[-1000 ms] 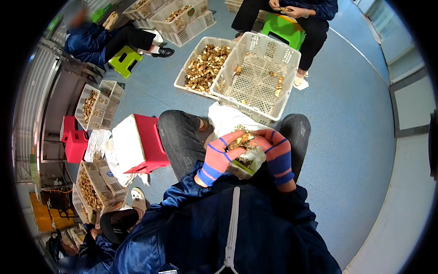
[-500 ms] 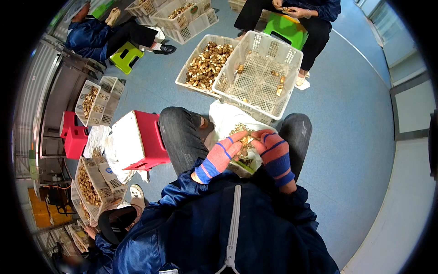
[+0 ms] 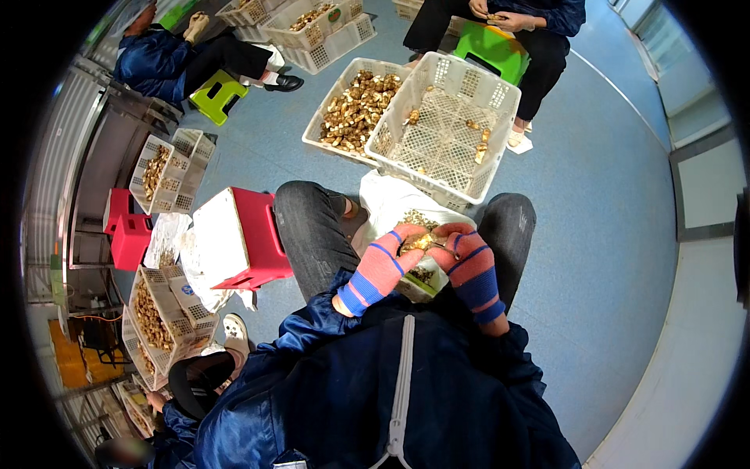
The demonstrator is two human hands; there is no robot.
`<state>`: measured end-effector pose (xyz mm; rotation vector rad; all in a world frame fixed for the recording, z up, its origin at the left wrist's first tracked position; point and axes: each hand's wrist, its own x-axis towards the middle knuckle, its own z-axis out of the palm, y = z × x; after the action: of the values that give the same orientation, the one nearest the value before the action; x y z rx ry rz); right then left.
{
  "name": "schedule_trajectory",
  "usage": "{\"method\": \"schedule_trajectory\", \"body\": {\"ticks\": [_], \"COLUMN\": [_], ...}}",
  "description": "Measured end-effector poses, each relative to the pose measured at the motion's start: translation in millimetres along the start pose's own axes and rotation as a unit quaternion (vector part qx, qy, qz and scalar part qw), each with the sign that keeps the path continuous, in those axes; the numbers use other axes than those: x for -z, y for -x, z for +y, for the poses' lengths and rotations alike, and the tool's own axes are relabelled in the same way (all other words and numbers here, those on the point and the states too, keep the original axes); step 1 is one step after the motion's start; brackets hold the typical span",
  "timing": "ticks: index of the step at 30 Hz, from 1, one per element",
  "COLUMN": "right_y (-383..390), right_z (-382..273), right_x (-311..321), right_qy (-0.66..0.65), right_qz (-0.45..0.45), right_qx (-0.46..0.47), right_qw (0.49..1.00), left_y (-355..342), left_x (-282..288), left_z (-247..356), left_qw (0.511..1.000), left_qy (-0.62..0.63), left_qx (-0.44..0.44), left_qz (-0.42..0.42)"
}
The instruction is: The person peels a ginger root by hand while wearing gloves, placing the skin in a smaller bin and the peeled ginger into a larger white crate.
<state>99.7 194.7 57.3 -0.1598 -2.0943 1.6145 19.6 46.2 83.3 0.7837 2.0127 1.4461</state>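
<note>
My left hand (image 3: 383,264), in a pink knitted glove with blue stripes, is closed around a brown and pale mushroom (image 3: 423,242). My right hand (image 3: 469,266), gloved alike, meets it from the other side. A thin dark tool (image 3: 447,250), like a small knife, sticks out from its fingers beside the mushroom; its full shape is hidden. Just below both hands, between my knees, a container lined with a white cloth or bag (image 3: 383,195) holds many small brown and white trimmings (image 3: 419,218).
Beyond my knees are a nearly bare white crate (image 3: 500,148) with several mushrooms and another crate (image 3: 312,131) heaped with them. A red stool (image 3: 262,238) stands by my left knee. Crates (image 3: 176,344) line the left. People sit far left, ahead and lower left.
My fingers have shifted around the mushroom, and the thin dark tool now shows by my right fingers. Both hands stay over the lined container.
</note>
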Motion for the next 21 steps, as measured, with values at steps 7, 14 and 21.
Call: {"method": "schedule_trajectory", "body": {"ticks": [7, 14, 21], "right_y": [4, -3, 6], "right_z": [-4, -25, -3], "right_x": [5, 11, 7], "right_qy": [-0.016, -0.114, 0.015], "right_qz": [-0.023, -0.053, -0.061], "right_qx": [-0.075, -0.227, -0.019], "right_qw": [0.997, 0.966, 0.998], "left_y": [1, -1, -7], "left_x": [0, 0, -2], "left_z": [-3, -7, -11], "left_qw": [1.000, 0.992, 0.973], "left_qy": [-0.005, -0.073, -0.138], "left_qx": [-0.013, -0.102, -0.180], "left_qz": [0.007, 0.029, 0.036]}}
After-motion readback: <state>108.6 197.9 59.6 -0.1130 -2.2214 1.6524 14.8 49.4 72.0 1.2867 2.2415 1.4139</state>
